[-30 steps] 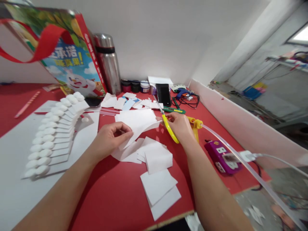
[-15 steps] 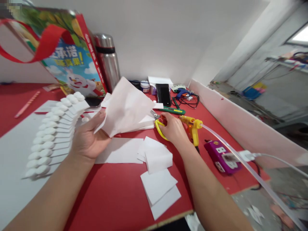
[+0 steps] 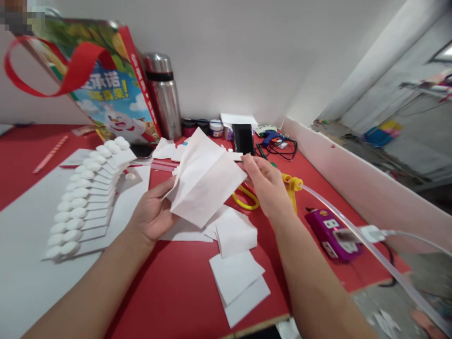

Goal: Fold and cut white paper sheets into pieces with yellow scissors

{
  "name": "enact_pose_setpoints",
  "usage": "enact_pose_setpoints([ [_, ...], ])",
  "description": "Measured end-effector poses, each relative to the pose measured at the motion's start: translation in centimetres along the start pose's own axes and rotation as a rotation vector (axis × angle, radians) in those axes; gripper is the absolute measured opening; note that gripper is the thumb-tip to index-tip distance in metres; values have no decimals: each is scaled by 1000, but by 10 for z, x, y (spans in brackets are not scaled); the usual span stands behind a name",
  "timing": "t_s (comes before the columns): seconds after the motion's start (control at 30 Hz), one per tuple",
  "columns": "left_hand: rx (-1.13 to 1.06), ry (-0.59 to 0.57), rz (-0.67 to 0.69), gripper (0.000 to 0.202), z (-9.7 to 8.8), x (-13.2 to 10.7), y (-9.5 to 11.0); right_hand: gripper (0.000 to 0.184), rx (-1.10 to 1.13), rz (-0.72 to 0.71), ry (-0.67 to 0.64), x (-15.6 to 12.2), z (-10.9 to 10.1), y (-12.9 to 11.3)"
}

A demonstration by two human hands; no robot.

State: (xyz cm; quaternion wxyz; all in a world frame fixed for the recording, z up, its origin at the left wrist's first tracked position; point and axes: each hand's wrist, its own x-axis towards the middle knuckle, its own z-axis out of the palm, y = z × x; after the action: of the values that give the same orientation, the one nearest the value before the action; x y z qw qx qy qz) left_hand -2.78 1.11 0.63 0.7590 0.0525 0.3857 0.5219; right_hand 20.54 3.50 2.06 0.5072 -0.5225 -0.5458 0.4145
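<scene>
Both of my hands hold a folded sheet of thin white paper (image 3: 203, 181) up over the red table (image 3: 169, 292). My left hand (image 3: 151, 212) cups its lower left edge from beneath, palm up. My right hand (image 3: 266, 186) pinches its right corner with thumb and fingers. The yellow-handled scissors (image 3: 245, 200) lie on the table just under my right hand, released. Cut white paper squares (image 3: 236, 278) lie in front of my hands, and more white sheets sit under the raised paper.
A white fan-like paper piece with round tips (image 3: 86, 193) lies on a grey board at left. A yellow glue gun (image 3: 293, 186), a purple power strip (image 3: 330, 233) and a clear tube are at right. A printed gift bag (image 3: 102, 89), a steel flask (image 3: 164, 96), small jars and a black phone stand at the back.
My right hand let go of the scissors, which now lie on the table, and took the paper's right corner. My left hand lifted the sheet off the table and turned it.
</scene>
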Motion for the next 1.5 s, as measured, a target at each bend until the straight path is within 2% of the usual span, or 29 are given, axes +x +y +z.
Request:
enact_pose_setpoints([
  [0.1,-72,-84,57,40,1,1,-5,51,430,294,-236,-4,10,-4],
  [0.17,-85,-156,77,42,0,2,-8,46,550,415,-321,-8,17,-4],
  [0.23,-75,-213,111,44,-2,4,-10,40,587,465,-338,-10,22,-4],
  [0.37,-38,-271,188,42,-1,2,-11,29,528,428,-255,-9,16,-1],
  [0.47,136,-284,124,60,-2,1,-10,25,429,428,-269,-5,4,0],
  [0.57,364,-176,205,47,-5,4,-13,27,376,435,-305,-3,-5,-1],
  [0.63,427,-113,289,39,-7,7,-15,31,375,430,-314,-2,-7,-3],
  [0.8,451,-127,385,34,-9,8,-16,42,385,396,-321,1,-11,-8],
  [0.97,471,-234,480,39,-10,6,-12,36,412,367,-322,2,-16,-5],
  [1.07,487,-271,518,34,-12,8,-11,31,430,368,-299,3,-17,-2],
  [1.2,521,-242,537,14,-14,7,-10,19,422,341,-212,4,-17,-2],
  [1.3,524,-233,524,1,-11,3,-10,6,377,301,-238,3,-16,-5],
  [1.5,527,-163,531,10,-4,-3,-8,2,299,259,-259,0,-14,-9],
])
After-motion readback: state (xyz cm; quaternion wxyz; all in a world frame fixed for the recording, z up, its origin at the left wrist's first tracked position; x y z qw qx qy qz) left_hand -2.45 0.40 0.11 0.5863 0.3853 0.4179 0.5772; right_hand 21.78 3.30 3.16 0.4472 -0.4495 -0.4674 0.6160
